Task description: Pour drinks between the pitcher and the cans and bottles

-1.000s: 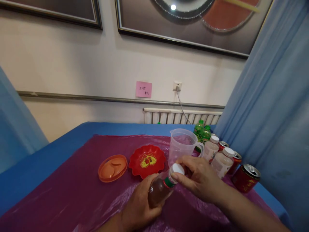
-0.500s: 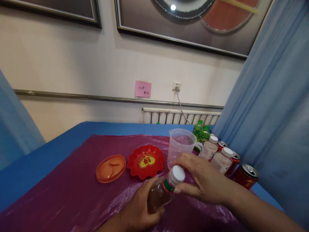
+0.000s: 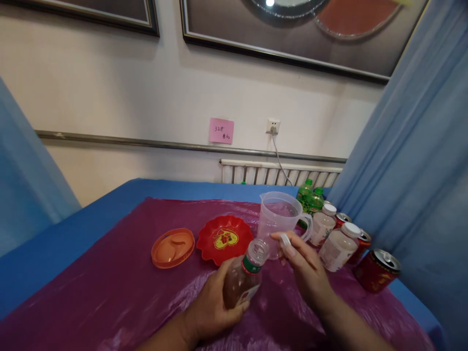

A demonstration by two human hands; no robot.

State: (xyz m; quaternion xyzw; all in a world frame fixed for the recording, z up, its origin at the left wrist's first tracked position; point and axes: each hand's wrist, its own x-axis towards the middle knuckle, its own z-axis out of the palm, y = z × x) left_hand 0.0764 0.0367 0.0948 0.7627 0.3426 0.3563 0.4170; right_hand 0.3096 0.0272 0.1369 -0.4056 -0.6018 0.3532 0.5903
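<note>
My left hand [image 3: 212, 309] is wrapped round a clear plastic bottle [image 3: 244, 280] of brownish drink with a green band at its neck. The bottle tilts a little to the right and its mouth is uncovered. To the right of it, my right hand [image 3: 303, 273] pinches the white bottle cap [image 3: 285, 239] between thumb and fingers. Behind that hand stands a translucent measuring jug [image 3: 276, 222] with its handle to the right. A red scalloped plate [image 3: 206, 243] with a yellow print lies just beyond the bottle.
An orange divided dish [image 3: 172, 248] lies left of the plate on purple plastic sheeting [image 3: 120, 292]. At the right stand green bottles [image 3: 316, 200], white-capped bottles [image 3: 338, 246] and dark red cans [image 3: 377, 270]. A blue curtain [image 3: 413, 161] hangs beyond them.
The white cap has come off the bottle and moved right and up in my right hand. My left hand still holds the bottle. The view has shifted slightly.
</note>
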